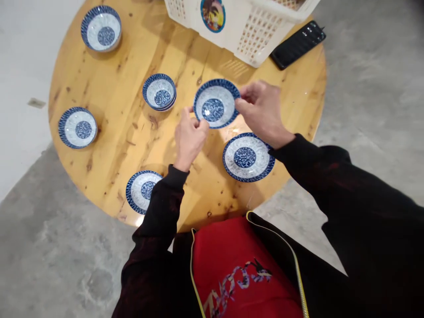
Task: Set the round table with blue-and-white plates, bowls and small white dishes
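Holding one blue-and-white dish (pixel 217 104) by its rim with both hands. Your left hand (pixel 191 139) pinches the lower-left edge, thumb at the near side. Your right hand (pixel 265 112) grips the right edge, slightly blurred, thumb and fingers closed on the rim. So the dish sits between your two sets of fingertips, hollow side up; can't tell whether its base clears the round wooden table (pixel 202 190).

Around your fingers: stack of small bowls (pixel 159 92) just beyond and left of your left fingertips, not touching them. Wide plate (pixel 245 157) sits on your side of the right fingers, its edge partly behind your right wrist; contact there can't be read. Second plate (pixel 136 193) is nearer you than the left fingers and off to their left, partly covered by your left sleeve (pixel 159 212).

Farther left of the left fingers: a medium bowl (pixel 77 127) near the table edge. Well past them, far left: a larger bowl (pixel 101 28).

Beyond both hands: white plastic basket (pixel 233 28) with a round sticker (pixel 213 14) on its side. Black phone (pixel 300 44) lies beyond the right fingers and to their right, just beside the basket.
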A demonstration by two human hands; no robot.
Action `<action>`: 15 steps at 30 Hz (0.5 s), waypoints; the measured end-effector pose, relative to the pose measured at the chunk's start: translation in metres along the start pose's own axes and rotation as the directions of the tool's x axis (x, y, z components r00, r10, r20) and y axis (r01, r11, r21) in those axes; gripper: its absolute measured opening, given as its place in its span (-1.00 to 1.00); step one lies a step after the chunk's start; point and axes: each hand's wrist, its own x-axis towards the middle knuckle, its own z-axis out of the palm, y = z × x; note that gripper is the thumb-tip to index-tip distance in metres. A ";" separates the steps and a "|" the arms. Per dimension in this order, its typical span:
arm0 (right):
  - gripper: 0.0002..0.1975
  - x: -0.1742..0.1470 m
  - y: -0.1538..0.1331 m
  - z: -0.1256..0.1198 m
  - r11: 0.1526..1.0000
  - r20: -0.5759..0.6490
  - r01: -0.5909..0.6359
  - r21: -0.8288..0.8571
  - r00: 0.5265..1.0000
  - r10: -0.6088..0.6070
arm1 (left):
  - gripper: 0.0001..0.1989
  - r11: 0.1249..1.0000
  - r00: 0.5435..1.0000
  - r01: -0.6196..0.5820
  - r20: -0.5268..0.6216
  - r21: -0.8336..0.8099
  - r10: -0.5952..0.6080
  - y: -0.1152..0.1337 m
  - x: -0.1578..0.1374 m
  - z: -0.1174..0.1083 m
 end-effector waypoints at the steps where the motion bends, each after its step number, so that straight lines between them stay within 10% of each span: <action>1: -0.85 -0.015 0.010 -0.012 1.000 -0.017 -0.012 -0.008 1.000 0.012 | -0.77 1.000 0.998 0.022 0.057 0.005 -0.022 0.004 -0.012 0.009; 15: -0.91 -0.138 0.104 -0.065 0.908 -0.024 -0.417 0.051 0.908 0.418 | -0.80 0.971 0.791 0.152 0.566 0.186 -0.232 0.007 -0.086 0.075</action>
